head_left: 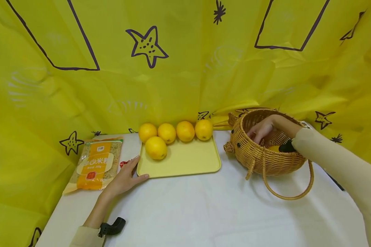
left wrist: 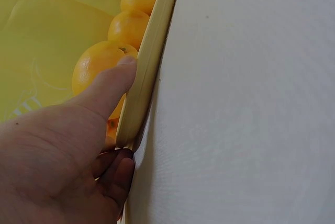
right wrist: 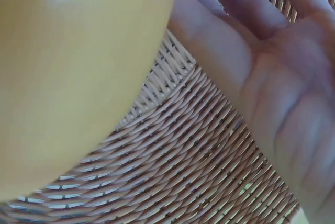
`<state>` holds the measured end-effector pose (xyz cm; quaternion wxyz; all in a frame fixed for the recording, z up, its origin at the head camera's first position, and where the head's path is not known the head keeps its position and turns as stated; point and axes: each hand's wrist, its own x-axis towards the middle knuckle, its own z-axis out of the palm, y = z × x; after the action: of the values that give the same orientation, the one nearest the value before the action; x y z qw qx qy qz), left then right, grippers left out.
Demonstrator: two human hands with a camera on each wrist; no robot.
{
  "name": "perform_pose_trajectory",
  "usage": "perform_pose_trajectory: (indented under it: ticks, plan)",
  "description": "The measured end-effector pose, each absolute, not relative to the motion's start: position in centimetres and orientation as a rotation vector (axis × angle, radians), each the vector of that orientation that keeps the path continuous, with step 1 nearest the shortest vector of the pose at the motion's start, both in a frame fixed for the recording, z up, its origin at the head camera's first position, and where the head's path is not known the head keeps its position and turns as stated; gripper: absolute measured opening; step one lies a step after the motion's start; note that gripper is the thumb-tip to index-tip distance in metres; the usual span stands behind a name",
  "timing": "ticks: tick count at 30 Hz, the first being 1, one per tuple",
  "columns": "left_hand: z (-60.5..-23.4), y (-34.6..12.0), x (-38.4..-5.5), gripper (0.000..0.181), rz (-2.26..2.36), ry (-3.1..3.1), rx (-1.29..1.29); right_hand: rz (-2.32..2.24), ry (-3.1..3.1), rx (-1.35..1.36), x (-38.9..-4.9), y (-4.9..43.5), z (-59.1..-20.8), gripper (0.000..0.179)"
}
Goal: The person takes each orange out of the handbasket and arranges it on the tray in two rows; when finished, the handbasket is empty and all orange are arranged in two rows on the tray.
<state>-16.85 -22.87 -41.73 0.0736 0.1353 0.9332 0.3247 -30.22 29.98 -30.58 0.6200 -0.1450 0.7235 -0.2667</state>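
Note:
In the head view, several oranges (head_left: pixel 156 148) sit at the back and left of a shallow yellow tray (head_left: pixel 185 163). My left hand (head_left: pixel 123 178) holds the tray's front left corner. The left wrist view shows its thumb (left wrist: pixel 118 75) pressing the rim and its fingers bent round the corner. My right hand (head_left: pixel 262 129) reaches inside a pig-shaped wicker basket (head_left: pixel 266 163), fingers pointing down. Seen from the right wrist, its fingers (right wrist: pixel 246 4) stretch toward an orange at the top edge, fingertips partly hidden. Another orange (right wrist: pixel 68 67) fills the left of that view, close to the camera.
A packet of dried noodles (head_left: pixel 97 164) lies left of the tray on the white tabletop (head_left: pixel 204 209). The basket's loop handle (head_left: pixel 289 198) hangs forward onto the table. Behind everything rises a yellow patterned cloth (head_left: pixel 185 85).

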Motion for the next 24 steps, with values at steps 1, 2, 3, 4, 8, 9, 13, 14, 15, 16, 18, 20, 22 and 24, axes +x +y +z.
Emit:
perform_pose_trajectory:
  ticks: [1, 2, 3, 4, 8, 9, 13, 14, 15, 16, 18, 20, 22, 24]
  plan:
    - [-41.7, -22.9, -16.8, 0.092, 0.973, 2.805, 0.403, -0.605, 1.662, -0.331, -30.2, 29.8, -30.6, 0.060]
    - [-41.8, -22.9, -16.8, 0.092, 0.973, 2.807, 0.400, -0.601, 1.659, -0.328, -30.2, 29.7, -30.6, 0.059]
    - [-41.8, -22.9, -16.8, 0.092, 0.970, 2.809, 0.398, -0.593, 1.659, -0.327, -30.2, 29.5, -30.6, 0.059]
    - [-41.8, -22.9, -16.8, 0.091, 0.970, 2.811, 0.396, -0.584, 1.660, -0.326, -30.2, 29.4, -30.5, 0.058]
    - [-41.7, -22.9, -16.7, 0.091, 0.976, 2.807, 0.394, -0.554, 1.666, -0.318, -30.2, 28.9, -30.5, 0.055]
    - [-41.7, -22.8, -16.7, 0.091, 0.978, 2.806, 0.396, -0.547, 1.671, -0.319, -30.2, 28.9, -30.5, 0.054]
    - [-41.6, -22.8, -16.7, 0.092, 0.982, 2.801, 0.395, -0.539, 1.699, -0.308, -30.1, 28.9, -30.5, 0.049]
    - [-41.6, -22.8, -16.7, 0.092, 0.979, 2.803, 0.394, -0.539, 1.714, -0.305, -30.2, 29.0, -30.4, 0.049]
    - [-41.6, -22.8, -16.7, 0.092, 0.975, 2.805, 0.394, -0.539, 1.729, -0.302, -30.2, 29.1, -30.4, 0.048]
    - [-41.6, -22.9, -16.8, 0.092, 0.972, 2.807, 0.392, -0.542, 1.749, -0.300, -30.3, 29.2, -30.4, 0.047]
    - [-41.6, -22.9, -16.8, 0.092, 0.967, 2.813, 0.394, -0.539, 1.794, -0.304, -30.4, 29.4, -30.3, 0.047]
    - [-41.6, -22.9, -16.8, 0.092, 0.971, 2.814, 0.398, -0.544, 1.838, -0.321, -30.5, 29.7, -30.2, 0.050]
    - [-41.6, -22.9, -16.8, 0.092, 0.980, 2.810, 0.402, -0.554, 1.884, -0.350, -30.5, 30.1, -29.9, 0.057]
    - [-41.6, -22.9, -16.7, 0.092, 0.979, 2.802, 0.405, -0.562, 1.944, -0.378, -30.2, 30.6, -29.3, 0.066]
